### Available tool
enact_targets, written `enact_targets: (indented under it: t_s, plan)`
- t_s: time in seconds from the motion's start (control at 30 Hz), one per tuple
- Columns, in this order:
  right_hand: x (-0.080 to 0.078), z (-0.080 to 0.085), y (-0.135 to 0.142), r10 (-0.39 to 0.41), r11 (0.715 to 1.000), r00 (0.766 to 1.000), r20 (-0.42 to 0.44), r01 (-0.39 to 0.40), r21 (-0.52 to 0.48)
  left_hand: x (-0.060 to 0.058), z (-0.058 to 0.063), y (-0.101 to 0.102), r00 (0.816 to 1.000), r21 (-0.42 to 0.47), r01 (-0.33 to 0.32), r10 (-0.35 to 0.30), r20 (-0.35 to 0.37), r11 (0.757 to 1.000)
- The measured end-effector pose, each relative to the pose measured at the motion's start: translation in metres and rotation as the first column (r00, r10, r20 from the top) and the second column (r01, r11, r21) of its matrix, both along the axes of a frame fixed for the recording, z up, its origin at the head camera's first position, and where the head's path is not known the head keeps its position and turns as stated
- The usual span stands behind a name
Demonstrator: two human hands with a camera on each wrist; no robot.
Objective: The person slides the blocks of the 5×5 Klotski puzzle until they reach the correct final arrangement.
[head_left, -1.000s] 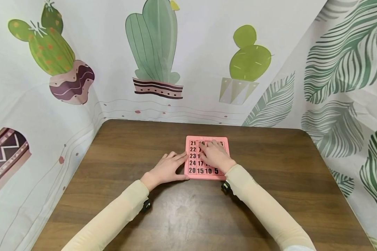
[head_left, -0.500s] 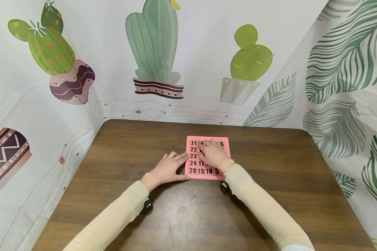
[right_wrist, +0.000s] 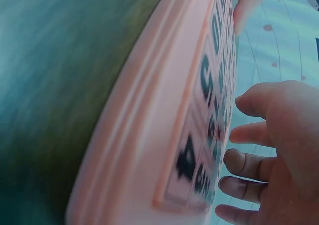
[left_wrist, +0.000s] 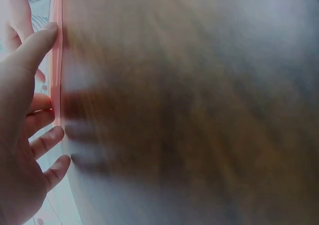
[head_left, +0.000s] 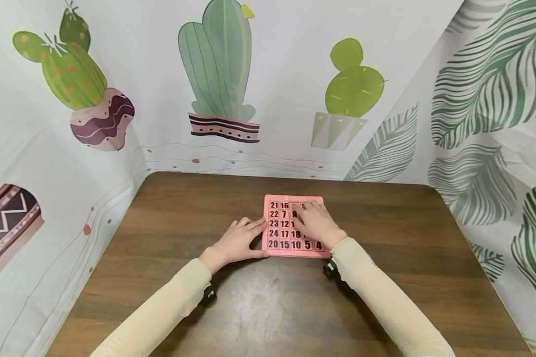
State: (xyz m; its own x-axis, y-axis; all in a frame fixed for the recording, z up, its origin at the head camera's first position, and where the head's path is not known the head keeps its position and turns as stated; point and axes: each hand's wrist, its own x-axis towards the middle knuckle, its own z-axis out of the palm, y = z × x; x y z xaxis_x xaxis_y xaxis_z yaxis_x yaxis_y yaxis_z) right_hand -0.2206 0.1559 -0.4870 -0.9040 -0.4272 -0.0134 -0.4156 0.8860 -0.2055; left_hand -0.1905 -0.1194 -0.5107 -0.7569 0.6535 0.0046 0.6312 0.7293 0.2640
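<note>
A pink sliding number puzzle [head_left: 295, 253] lies flat on the table, its square tiles printed with black numbers. My left hand [head_left: 235, 241] rests at the puzzle's left side, fingers fairly straight and spread. Its thumb [left_wrist: 47, 33] touches the edge near the front corner. Over the upper right tiles is my right hand [head_left: 318, 224], its fingers slightly bent and gripping nothing. In the right wrist view its fingertips are just at the tile faces; whether they touch is unclear. The bottom row reads 20, 15, 10, 5, 4. Several tiles at the upper right are hidden under the hand.
The brown wooden table [head_left: 259, 307] extends around the puzzle on all sides. Behind it and along the sides hangs a white backdrop [head_left: 290, 99] printed with cacti and leaves. Dark devices are strapped under both wrists.
My right hand has shifted to the right across the puzzle, uncovering tiles such as 16, 7, 12 and the bottom-right 4. My left hand stays at the left edge.
</note>
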Motion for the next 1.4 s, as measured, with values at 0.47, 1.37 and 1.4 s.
enact_targets:
  t_s: [0.47,1.37,1.4]
  plan:
    - [0.0040,-0.0035,0.0110,-0.039,0.999,0.999,-0.011,0.039,-0.005,-0.0004,-0.0026,-0.0006,1.000,-0.006,0.001,-0.001,-0.013,1.000]
    - [0.0021,-0.0059,0.0068,-0.024,1.000,0.999,-0.031,0.023,-0.011,-0.0003,-0.0032,0.0015,1.000,-0.007,-0.012,0.012,-0.016,1.000]
    - [0.0014,-0.0064,0.0063,-0.019,1.000,0.999,-0.033,0.019,-0.006,-0.0004,-0.0033,0.0018,1.000,-0.006,-0.012,0.011,-0.015,1.000]
